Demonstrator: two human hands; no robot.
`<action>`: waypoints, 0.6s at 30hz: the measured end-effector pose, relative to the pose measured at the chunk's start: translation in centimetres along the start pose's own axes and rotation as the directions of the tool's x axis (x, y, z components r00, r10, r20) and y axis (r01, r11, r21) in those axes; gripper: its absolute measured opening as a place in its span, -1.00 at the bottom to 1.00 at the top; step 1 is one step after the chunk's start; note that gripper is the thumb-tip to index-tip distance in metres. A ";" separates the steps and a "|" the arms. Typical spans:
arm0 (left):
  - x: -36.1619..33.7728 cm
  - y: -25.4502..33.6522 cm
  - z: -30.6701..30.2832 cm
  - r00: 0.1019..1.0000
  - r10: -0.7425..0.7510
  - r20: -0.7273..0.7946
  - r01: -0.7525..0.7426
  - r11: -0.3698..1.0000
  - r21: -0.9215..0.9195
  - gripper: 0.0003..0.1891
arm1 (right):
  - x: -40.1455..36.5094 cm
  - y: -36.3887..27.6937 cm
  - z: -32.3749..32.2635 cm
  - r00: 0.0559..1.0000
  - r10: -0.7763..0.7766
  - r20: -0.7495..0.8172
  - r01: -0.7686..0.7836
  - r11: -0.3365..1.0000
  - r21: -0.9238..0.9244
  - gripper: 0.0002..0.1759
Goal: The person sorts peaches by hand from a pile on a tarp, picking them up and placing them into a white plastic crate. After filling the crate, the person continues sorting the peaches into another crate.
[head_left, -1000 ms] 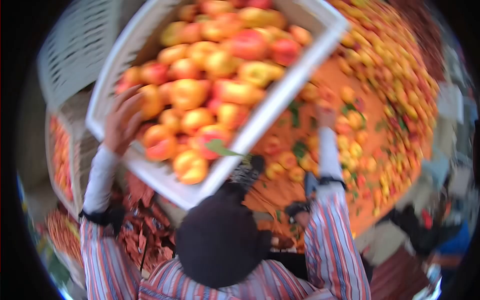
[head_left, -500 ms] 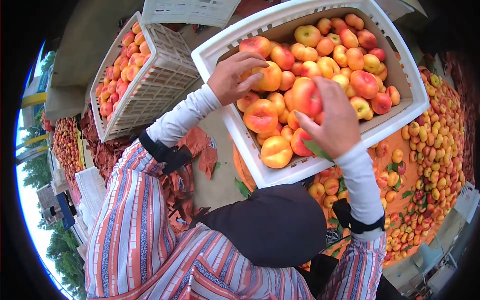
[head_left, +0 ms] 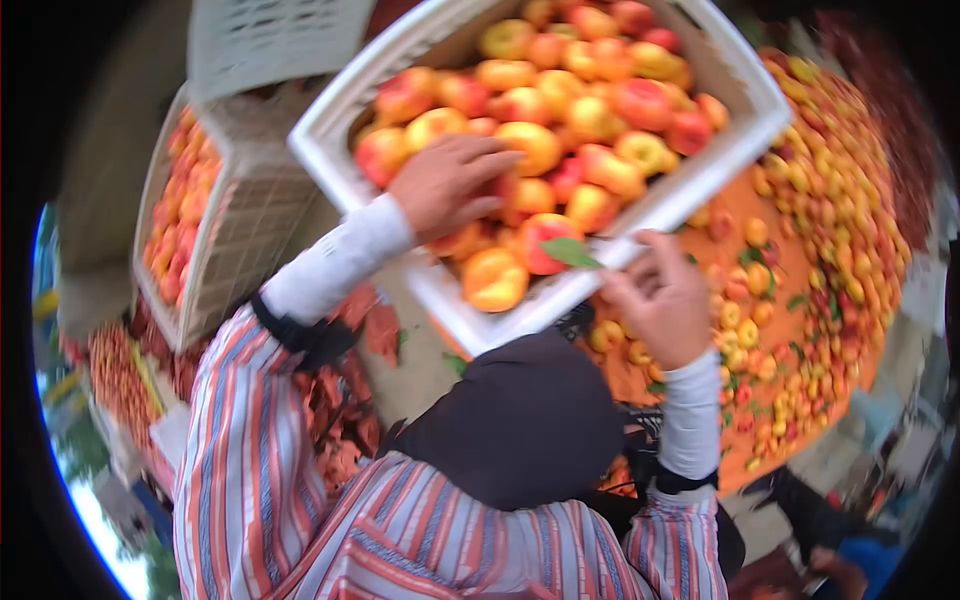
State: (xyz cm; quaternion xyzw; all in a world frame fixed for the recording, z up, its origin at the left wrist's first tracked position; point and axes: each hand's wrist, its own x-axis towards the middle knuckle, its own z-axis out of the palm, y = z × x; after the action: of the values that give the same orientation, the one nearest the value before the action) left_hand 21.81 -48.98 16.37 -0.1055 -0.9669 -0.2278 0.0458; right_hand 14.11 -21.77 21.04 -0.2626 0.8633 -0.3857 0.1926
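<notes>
Cap: a dark cap (head_left: pixel 520 420) fills the lower middle of my view, nearest me, and blocks the ground below the crate's near corner.
Sleeves: striped sleeves (head_left: pixel 250 450) flank the cap, left and right.
Right hand: I read the right hand (head_left: pixel 665 305) at the near right edge of the crate, thumb and fingers spread; contact with the rim is blurred.
Crate: the white crate (head_left: pixel 515 322) stands ahead, tilted in my view, card-lined.
Leaf: a green leaf (head_left: pixel 570 252) lies over fruit at the near right edge, its stem toward the right thumb.
Peaches: the peaches (head_left: pixel 593 117) fill the crate from near corner to far edge.
Left hand: apart from the right, the left hand (head_left: pixel 445 185) covers fruit at the near left edge, fingers bent; I cannot tell whether they grip one.
Right side: an orange sheet (head_left: pixel 740 195) carries loose fruit and a fruit heap (head_left: pixel 840 180).
Left side: red wrappings (head_left: pixel 345 405) lie beside the left sleeve; beyond, a second crate (head_left: pixel 245 245) holds more fruit.
Far left: a third crate (head_left: pixel 270 45) shows its slotted face.
</notes>
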 end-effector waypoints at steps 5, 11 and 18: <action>0.1 1.1 0.0 1.000 -0.027 0.012 0.023 0.975 0.222 -0.35 | -2.5 5.1 0.4 0.957 0.156 -0.246 -0.012 0.866 0.501 -0.68; 0.6 2.7 -0.2 0.965 -0.187 0.184 0.121 0.940 0.319 -0.18 | -3.4 23.2 0.3 0.843 0.370 -0.391 -0.301 0.926 0.228 -0.70; 1.3 3.3 0.1 0.962 -0.207 0.180 0.131 0.922 0.365 -0.22 | 2.6 43.2 -13.3 0.599 0.302 -0.742 -0.631 0.748 -0.205 -0.66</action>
State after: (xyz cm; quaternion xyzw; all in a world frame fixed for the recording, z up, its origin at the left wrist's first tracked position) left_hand 21.25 -45.82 17.87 -0.0354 -0.9966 -0.0427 -0.0608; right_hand -8.23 8.52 -4.11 0.0996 0.9744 -0.1761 -0.0984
